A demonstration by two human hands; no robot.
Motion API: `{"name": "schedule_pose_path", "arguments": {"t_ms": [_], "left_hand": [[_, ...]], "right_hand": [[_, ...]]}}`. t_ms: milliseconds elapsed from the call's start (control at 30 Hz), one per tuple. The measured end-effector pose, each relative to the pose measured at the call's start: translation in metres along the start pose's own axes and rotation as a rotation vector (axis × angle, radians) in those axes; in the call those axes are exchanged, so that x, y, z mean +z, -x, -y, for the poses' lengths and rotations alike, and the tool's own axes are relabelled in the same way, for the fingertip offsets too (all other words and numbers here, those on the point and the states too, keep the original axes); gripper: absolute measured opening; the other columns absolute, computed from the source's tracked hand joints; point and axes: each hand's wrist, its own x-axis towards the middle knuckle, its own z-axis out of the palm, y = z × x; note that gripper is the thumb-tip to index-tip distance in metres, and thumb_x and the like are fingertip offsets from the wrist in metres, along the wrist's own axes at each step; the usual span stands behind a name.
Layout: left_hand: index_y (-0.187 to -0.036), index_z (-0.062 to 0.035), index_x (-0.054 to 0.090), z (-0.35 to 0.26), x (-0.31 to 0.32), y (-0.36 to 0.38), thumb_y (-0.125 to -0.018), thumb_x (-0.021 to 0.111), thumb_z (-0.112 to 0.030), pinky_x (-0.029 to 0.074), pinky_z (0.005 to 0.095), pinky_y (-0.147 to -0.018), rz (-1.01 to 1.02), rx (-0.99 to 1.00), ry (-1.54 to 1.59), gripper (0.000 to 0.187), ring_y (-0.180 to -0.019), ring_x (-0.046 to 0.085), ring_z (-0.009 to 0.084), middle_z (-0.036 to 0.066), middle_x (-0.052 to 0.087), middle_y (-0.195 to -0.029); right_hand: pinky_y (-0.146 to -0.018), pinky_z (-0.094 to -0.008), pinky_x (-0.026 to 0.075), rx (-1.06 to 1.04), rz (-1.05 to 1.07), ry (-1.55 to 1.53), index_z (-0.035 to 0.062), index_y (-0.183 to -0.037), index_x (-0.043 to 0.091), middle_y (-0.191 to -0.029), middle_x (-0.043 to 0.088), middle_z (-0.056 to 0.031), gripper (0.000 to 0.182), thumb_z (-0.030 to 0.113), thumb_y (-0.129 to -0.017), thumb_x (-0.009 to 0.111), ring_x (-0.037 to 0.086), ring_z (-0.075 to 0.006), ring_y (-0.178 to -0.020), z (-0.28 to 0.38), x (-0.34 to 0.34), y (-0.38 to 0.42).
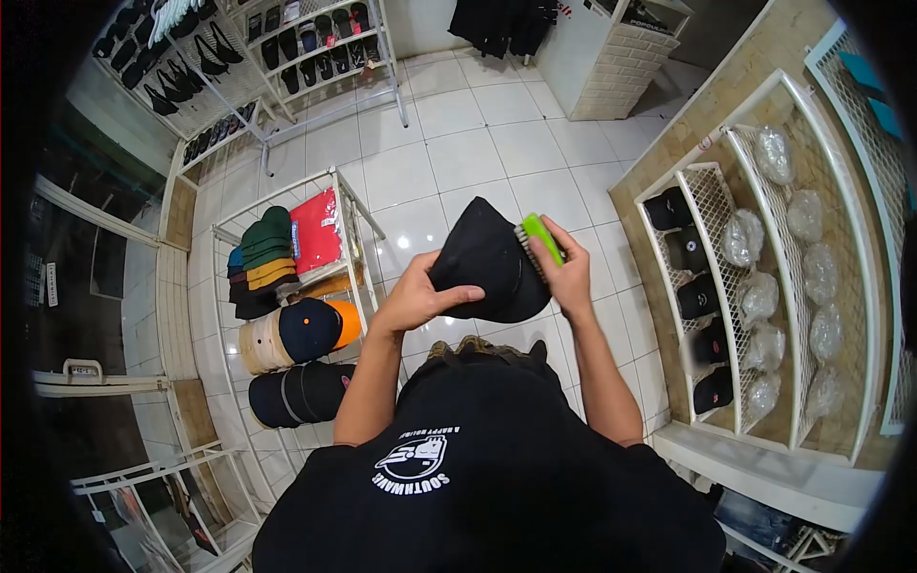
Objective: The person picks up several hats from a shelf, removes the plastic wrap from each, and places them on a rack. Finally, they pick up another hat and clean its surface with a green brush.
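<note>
The tiled floor (478, 148) gives us open room ahead, with white cap shelves (714, 196) along our right. The black cap (482, 258) is in front of us; it looks light and soft, so its edge suits our left hand (415, 294), which pinches it. Our right hand (570, 272) grips the green brush (542, 232) beside it.

bright, fairly even light fills the room, leaving glare on the glossy floor tiles (468, 143) and glints on the plastic wrapping (757, 296). the black cap (485, 253) and black shirt (544, 449) lose detail. straight lines bow outward near the edges; the corners fall into blackness.
</note>
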Motion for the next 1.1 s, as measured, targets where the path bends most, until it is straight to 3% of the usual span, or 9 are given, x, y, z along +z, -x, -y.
{"name": "schedule_pose_path", "arguments": {"t_ms": [67,200,300,500,667,733,800,900,1100], "left_hand": [[-0.119,0.0042,0.060,0.007,0.008,-0.007,-0.082,0.077,-0.007,0.051,0.0259,-0.082,0.003,0.055,0.053,0.042,-0.091,0.061,0.0089,0.005,0.068,-0.103],[-0.118,0.0020,0.059,0.019,0.019,-0.010,-0.085,0.071,-0.001,0.051,0.0249,-0.082,0.016,0.252,-0.056,0.035,-0.091,0.061,0.0087,0.003,0.067,-0.101],[-0.122,0.0032,0.057,0.027,0.012,-0.008,-0.085,0.071,-0.001,0.050,0.0268,-0.087,0.039,-0.055,0.188,0.040,-0.097,0.060,0.0095,0.005,0.067,-0.107],[-0.126,0.0030,0.056,0.032,0.013,0.001,-0.084,0.074,-0.004,0.051,0.0274,-0.089,-0.010,0.010,0.189,0.046,-0.099,0.062,0.0114,0.006,0.067,-0.110],[-0.123,0.0027,0.057,0.022,0.020,0.006,-0.086,0.071,-0.003,0.051,0.0266,-0.087,-0.021,0.064,0.288,0.041,-0.095,0.062,0.0103,0.004,0.067,-0.105],[-0.125,0.0028,0.057,0.020,0.013,0.002,-0.086,0.071,-0.003,0.051,0.0269,-0.088,-0.032,0.033,0.277,0.042,-0.096,0.062,0.0106,0.005,0.067,-0.106],[-0.126,0.0030,0.056,0.022,0.011,0.005,-0.086,0.071,-0.002,0.051,0.0271,-0.088,-0.038,-0.019,0.265,0.042,-0.096,0.062,0.0109,0.005,0.068,-0.107],[-0.130,0.0024,0.055,0.028,0.011,0.001,-0.086,0.071,-0.003,0.050,0.0288,-0.091,0.021,-0.024,0.279,0.047,-0.101,0.062,0.0119,0.006,0.067,-0.113],[-0.129,0.0022,0.055,0.030,0.010,0.000,-0.086,0.072,-0.005,0.050,0.0283,-0.092,0.000,-0.035,0.275,0.047,-0.102,0.062,0.0121,0.006,0.066,-0.114]], "right_hand": [[-0.090,-0.0319,0.048,-0.389,-0.148,0.502,-0.0003,-0.129,0.060,-0.108,0.065,-0.0155,0.052,0.019,-0.083,0.077,0.062,-0.0219,-0.100,0.013,0.006,0.008],[-0.084,-0.0371,0.048,-0.553,0.172,0.269,0.0036,-0.132,0.059,-0.101,0.061,-0.0154,0.060,0.017,-0.077,0.080,0.060,-0.0301,-0.092,0.053,0.027,0.021],[-0.083,-0.0373,0.049,-0.334,0.112,0.313,0.0023,-0.129,0.061,-0.101,0.061,-0.0153,0.056,0.018,-0.078,0.079,0.060,-0.0298,-0.092,0.035,0.027,-0.005],[-0.087,-0.0371,0.047,-0.576,0.284,0.281,0.0035,-0.127,0.063,-0.102,0.062,-0.0153,0.055,0.018,-0.076,0.079,0.059,-0.0310,-0.096,0.064,0.034,0.002],[-0.089,-0.0350,0.047,-0.389,0.088,0.531,0.0034,-0.128,0.061,-0.101,0.062,-0.0140,0.056,0.016,-0.077,0.079,0.059,-0.0295,-0.097,0.038,0.021,-0.028],[-0.088,-0.0343,0.047,-0.374,0.155,0.160,0.0032,-0.128,0.061,-0.102,0.062,-0.0136,0.055,0.016,-0.078,0.079,0.060,-0.0288,-0.097,0.065,0.022,-0.014],[-0.085,-0.0345,0.049,-0.576,0.261,0.221,0.0026,-0.128,0.061,-0.102,0.062,-0.0135,0.055,0.017,-0.078,0.079,0.062,-0.0277,-0.093,0.075,0.030,0.001],[-0.084,-0.0352,0.049,-0.287,0.130,0.267,0.0017,-0.128,0.061,-0.104,0.063,-0.0150,0.053,0.016,-0.080,0.077,0.063,-0.0285,-0.095,0.037,0.028,-0.015],[-0.087,-0.0349,0.049,-0.481,0.233,0.194,0.0017,-0.125,0.062,-0.105,0.063,-0.0163,0.050,0.015,-0.079,0.078,0.064,-0.0286,-0.095,0.070,0.028,0.007]]}}
